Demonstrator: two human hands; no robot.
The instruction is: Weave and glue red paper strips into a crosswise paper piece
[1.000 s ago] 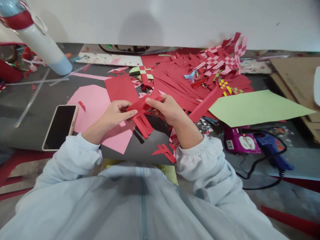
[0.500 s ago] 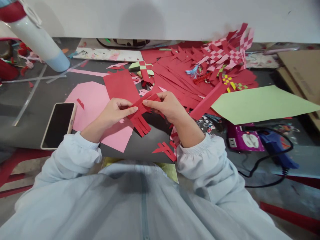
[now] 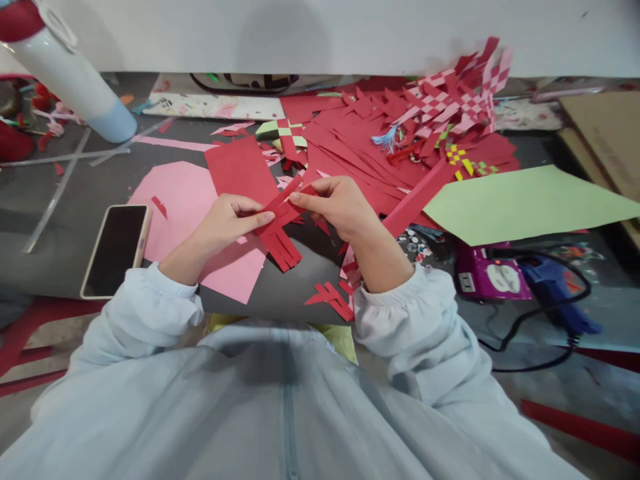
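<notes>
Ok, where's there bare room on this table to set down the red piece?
Bare table lies between the phone and the bottle, left of the pink sheet. A smaller dark patch sits by the red piece, between pink sheet and red scraps. Crowded: the strip pile, green sheet and glue gun at right.

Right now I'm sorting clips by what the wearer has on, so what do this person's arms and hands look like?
The left hand and right hand are bare: no gloves, ring or watch shows. The left sleeve and right sleeve are pale blue, loose, and gathered into elastic cuffs at the wrists, part of a matching jacket with a front zip.
</notes>
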